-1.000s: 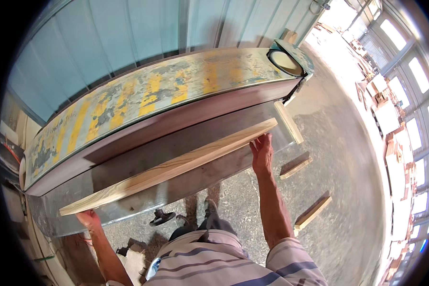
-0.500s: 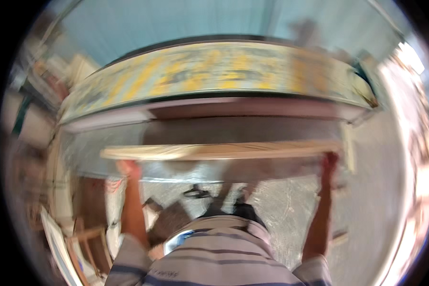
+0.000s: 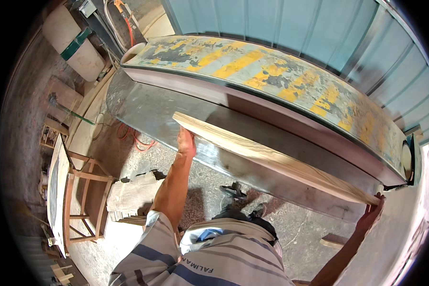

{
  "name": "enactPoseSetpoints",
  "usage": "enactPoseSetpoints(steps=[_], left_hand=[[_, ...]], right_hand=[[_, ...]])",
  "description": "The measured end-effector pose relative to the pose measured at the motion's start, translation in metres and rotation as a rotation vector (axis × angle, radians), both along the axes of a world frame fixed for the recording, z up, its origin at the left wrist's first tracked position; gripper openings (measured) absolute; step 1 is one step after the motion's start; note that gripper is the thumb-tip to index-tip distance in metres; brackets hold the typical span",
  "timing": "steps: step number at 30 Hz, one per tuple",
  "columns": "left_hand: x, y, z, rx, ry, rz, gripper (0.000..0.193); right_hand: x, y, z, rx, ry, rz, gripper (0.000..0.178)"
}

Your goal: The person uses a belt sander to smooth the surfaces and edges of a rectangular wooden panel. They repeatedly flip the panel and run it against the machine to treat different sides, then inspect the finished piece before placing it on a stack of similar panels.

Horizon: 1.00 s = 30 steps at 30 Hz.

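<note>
A long, pale wooden board (image 3: pixel 255 148) with visible grain slants from upper left to lower right over a grey metal table (image 3: pixel 143 102). My left hand (image 3: pixel 186 142) grips its near edge close to the left end, fingers partly hidden beneath. At the far right end, my right hand (image 3: pixel 371 212) closes round the board's tip. Behind the board runs the upright pinkish band (image 3: pixel 176 89) of what looks like a long belt sander. A strip of the table shows between board and band over most of the length; contact with the table I cannot tell.
A worn cover (image 3: pixel 238 64) with yellow stripes tops the machine, before a blue-green corrugated wall (image 3: pixel 290 21). At left stand a wooden-framed stand (image 3: pixel 88 176) and stacked brown sheets (image 3: pixel 133 193). An orange hose (image 3: pixel 138 140) lies on the floor; a wood offcut (image 3: pixel 333 240) lies lower right.
The blurred view has turned and sharpened, so machine and board now slant down to the right instead of lying level. Both hands still hold the board near its ends.
</note>
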<state>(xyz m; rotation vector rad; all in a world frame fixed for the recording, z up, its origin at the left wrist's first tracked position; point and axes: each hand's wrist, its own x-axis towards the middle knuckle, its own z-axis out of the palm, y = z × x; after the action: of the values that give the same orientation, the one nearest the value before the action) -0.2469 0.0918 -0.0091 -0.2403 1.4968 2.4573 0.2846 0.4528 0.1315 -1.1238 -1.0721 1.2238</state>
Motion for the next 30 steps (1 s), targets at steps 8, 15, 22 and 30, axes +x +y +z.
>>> enactPoseSetpoints(steps=[8,15,22,30], left_hand=[[0.027,-0.031,0.080,-0.308,0.166,-0.041,0.069],[0.044,-0.025,0.131,-0.543,0.310,-0.112,0.063],[0.046,-0.027,0.137,-0.636,0.327,-0.244,0.077],[0.029,-0.030,0.120,-0.585,0.245,-0.151,0.056]], right_hand=[[0.019,0.006,-0.008,0.024,-0.042,0.013,0.047],[-0.010,-0.019,0.012,0.053,-0.062,-0.005,0.051],[-0.013,-0.025,0.008,0.101,-0.158,0.012,0.040],[-0.007,-0.016,0.005,0.073,-0.105,-0.046,0.034]])
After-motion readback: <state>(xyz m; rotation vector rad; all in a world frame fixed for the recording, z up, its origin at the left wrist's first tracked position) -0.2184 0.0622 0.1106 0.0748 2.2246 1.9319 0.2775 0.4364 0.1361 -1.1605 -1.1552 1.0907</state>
